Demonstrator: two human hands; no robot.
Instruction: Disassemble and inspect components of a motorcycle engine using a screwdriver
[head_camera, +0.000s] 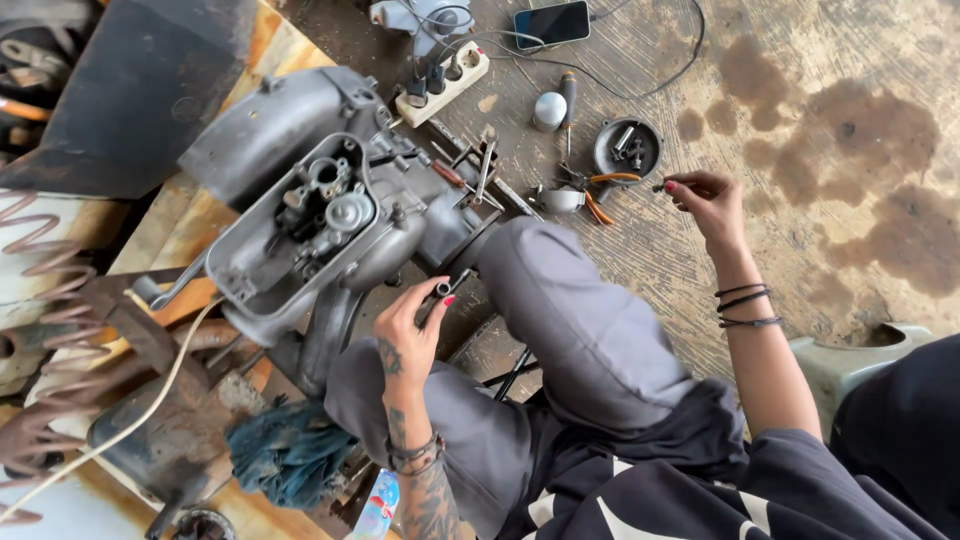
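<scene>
- A large grey engine casing (300, 200) lies tilted on a worn wooden bench (190, 225), its open side showing a carburettor and small fittings inside.
- The person's grey-trousered knee (570, 300) rises between the two hands and blocks part of the floor below the casing.
- A blue-green rag (290, 455) is bunched at the foot of the bench, beside a pale cord that runs off to the lower left.
- The left hand (410, 325) is closed around a short dark metal socket tool (445, 290), held just under the casing's lower edge and above the knee.
- The right hand (705, 200) reaches out over the stained concrete floor, fingertips pinched on a small dark part (662, 186); what the part is cannot be told.
- Just beside that hand sits a round metal dish (627, 148) holding loose bits, with orange-handled pliers (600, 195) next to it.
- Farther off lie a white power strip (443, 85), a phone (551, 24) and a screwdriver (568, 105).
</scene>
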